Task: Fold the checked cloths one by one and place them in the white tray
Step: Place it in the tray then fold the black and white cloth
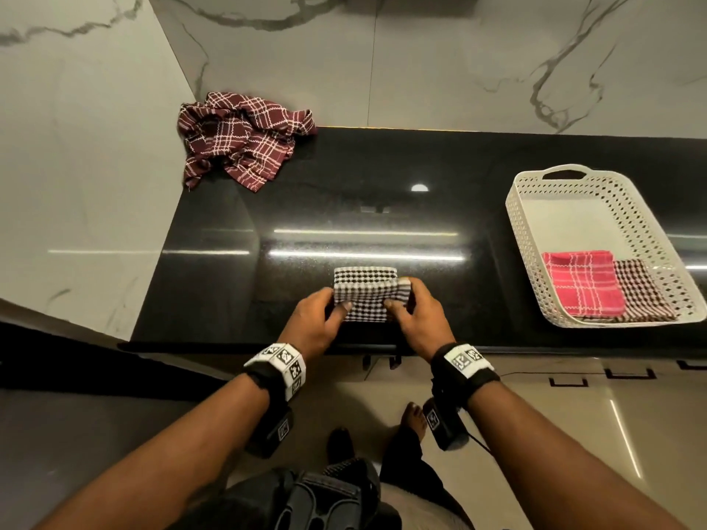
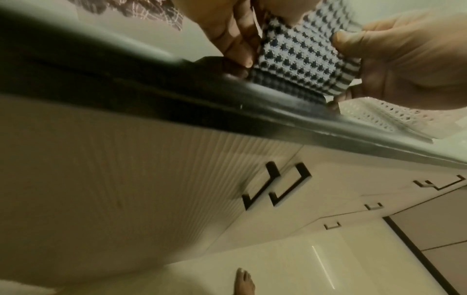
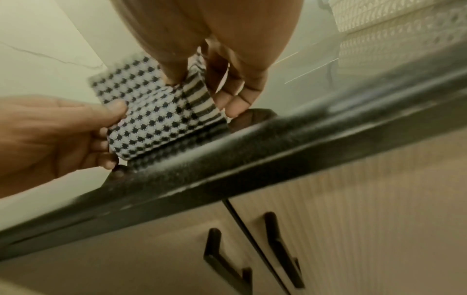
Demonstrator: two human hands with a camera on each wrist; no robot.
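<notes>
A folded black-and-white checked cloth (image 1: 365,294) (image 2: 300,59) (image 3: 156,117) is held just above the black counter (image 1: 344,208) near its front edge. My left hand (image 1: 321,323) (image 2: 235,34) pinches its left side, thumb on top. My right hand (image 1: 415,319) (image 3: 227,59) pinches its right, striped edge. The white perforated tray (image 1: 535,208) stands at the right and holds a folded pink checked cloth (image 1: 581,283) and a folded brown checked cloth (image 1: 642,296). A crumpled maroon checked cloth (image 1: 241,137) lies at the back left corner.
Marble walls (image 1: 421,63) close the counter at the back and the left. Below the counter edge (image 3: 252,159) are cabinet doors with black handles (image 2: 275,185). My bare foot (image 1: 415,418) stands on the tiled floor.
</notes>
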